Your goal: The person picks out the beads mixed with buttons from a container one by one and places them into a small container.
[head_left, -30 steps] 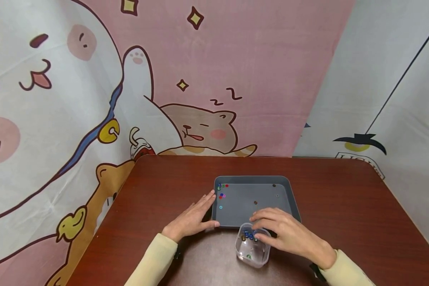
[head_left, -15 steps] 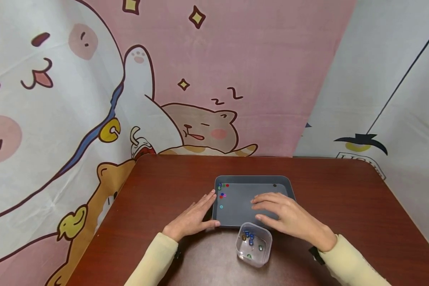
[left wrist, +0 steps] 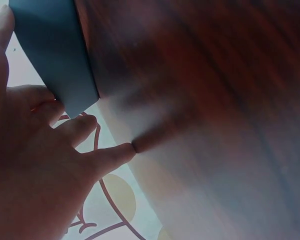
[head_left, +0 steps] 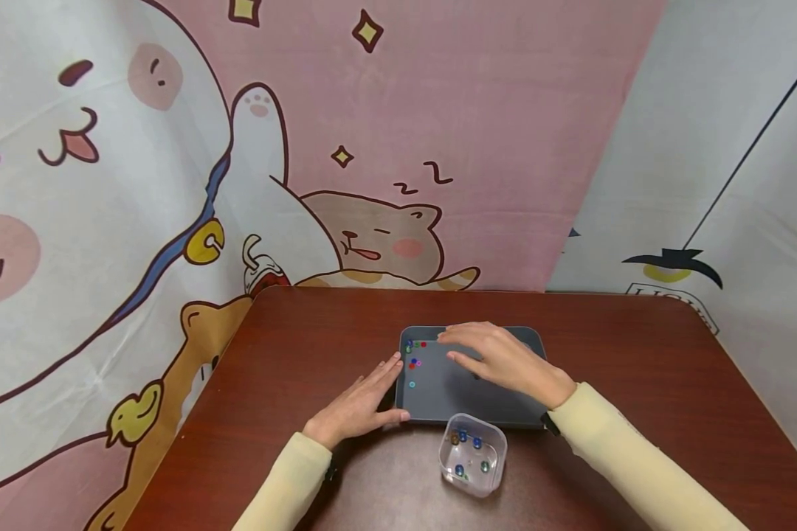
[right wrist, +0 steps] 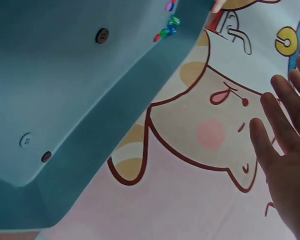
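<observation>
My left hand [head_left: 361,408] lies by the left side of a dark grey tray [head_left: 438,402], fingertips at its rim and thumb near its front corner. Over the tray hovers my right hand [head_left: 505,360], its fingers extended and holding nothing. Small coloured pieces, among them a red one [head_left: 423,344] and a light blue ring-like one [head_left: 412,384], lie along the tray's left side. The right wrist view shows two brown buttons [right wrist: 102,36] and a pale button [right wrist: 25,140] in the tray; the right hand hides much of that area in the head view.
A clear plastic container [head_left: 473,485] stands before the tray, holding several shiny pieces, including a blue one [head_left: 477,443]. Both stand on a reddish-brown table [head_left: 637,383]. Behind it hangs a cartoon-printed cloth [head_left: 505,147].
My right hand has left the container and moved away from me, then left, over the tray. Pieces in the container have shifted and spread. My left hand stays in place.
</observation>
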Demonstrator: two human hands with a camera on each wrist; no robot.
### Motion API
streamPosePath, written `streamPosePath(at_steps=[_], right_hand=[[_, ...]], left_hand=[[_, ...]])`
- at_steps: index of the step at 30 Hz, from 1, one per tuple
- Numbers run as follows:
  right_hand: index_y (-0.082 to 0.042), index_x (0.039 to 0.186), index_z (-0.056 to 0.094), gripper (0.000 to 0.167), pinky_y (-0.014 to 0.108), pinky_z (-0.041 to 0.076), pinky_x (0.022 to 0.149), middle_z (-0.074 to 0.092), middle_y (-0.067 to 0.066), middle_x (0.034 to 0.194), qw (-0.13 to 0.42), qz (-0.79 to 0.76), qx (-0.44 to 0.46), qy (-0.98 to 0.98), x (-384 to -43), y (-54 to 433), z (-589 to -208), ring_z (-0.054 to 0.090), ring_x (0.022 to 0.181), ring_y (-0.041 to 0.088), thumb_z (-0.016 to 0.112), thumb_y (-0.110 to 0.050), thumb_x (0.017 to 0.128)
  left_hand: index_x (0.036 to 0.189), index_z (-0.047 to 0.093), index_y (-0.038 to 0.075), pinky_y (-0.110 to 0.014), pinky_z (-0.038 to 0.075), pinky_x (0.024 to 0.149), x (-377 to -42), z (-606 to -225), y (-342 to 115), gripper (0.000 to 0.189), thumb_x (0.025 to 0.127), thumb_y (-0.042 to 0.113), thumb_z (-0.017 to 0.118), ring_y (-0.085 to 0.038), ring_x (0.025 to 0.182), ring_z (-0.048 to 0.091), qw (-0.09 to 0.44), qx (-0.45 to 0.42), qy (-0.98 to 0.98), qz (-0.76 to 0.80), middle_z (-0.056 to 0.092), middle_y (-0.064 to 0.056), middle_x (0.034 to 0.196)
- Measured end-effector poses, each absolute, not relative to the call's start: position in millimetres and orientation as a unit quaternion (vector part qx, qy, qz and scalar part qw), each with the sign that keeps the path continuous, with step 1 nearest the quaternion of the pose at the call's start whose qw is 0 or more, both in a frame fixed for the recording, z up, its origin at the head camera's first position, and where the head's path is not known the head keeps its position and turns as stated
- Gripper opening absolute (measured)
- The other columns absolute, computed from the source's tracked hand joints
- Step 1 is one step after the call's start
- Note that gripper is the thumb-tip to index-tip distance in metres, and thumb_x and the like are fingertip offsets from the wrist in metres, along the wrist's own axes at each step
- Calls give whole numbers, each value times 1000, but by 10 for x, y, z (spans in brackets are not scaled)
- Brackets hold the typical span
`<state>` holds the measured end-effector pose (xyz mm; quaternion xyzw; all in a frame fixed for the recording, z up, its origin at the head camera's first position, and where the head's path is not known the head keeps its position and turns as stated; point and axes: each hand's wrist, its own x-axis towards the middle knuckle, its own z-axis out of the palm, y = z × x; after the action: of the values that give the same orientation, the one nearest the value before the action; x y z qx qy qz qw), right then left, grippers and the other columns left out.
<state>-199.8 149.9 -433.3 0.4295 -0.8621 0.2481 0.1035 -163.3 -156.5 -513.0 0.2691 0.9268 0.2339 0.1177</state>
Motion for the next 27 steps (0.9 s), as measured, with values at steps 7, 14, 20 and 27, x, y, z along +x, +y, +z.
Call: streamPosePath(at_steps=[7, 14, 20, 27], right_hand=[[-14, 131, 72, 30, 46, 51, 104, 68, 4, 134, 60, 242, 424, -871, -2243, 1345, -4476, 63, 126, 22, 69, -22, 102], [-8, 131, 71, 31, 45, 49, 106, 66, 8, 135, 37, 218, 440, -870, -2419, 1184, -4658, 61, 128, 25, 70, -17, 101], [-6, 130, 72, 30, 45, 51, 104, 69, 8, 132, 31, 215, 437, -873, -2537, 1080, -4763, 63, 125, 24, 69, -13, 101], [-4, 127, 73, 28, 47, 52, 102, 71, 10, 128, 15, 230, 428, -874, -2633, 988, -4883, 67, 121, 26, 71, -8, 99]], left_hand=[[167, 19, 14, -63, 28, 118, -1634, -5137, -1560, 96, 97, 62, 63, -25, 158, 18, 122, 266, 928, 231, 8, 5, 174], [167, 20, 14, -64, 29, 117, -1639, -5143, -1567, 95, 97, 62, 62, -26, 158, 19, 123, 270, 927, 232, 9, 4, 174], [167, 20, 12, -65, 29, 116, -1644, -5147, -1573, 95, 97, 60, 63, -27, 158, 19, 118, 274, 925, 236, 9, 3, 174], [167, 20, 10, -67, 30, 115, -1647, -5155, -1583, 95, 98, 60, 63, -30, 157, 21, 111, 281, 924, 234, 10, 1, 174]])
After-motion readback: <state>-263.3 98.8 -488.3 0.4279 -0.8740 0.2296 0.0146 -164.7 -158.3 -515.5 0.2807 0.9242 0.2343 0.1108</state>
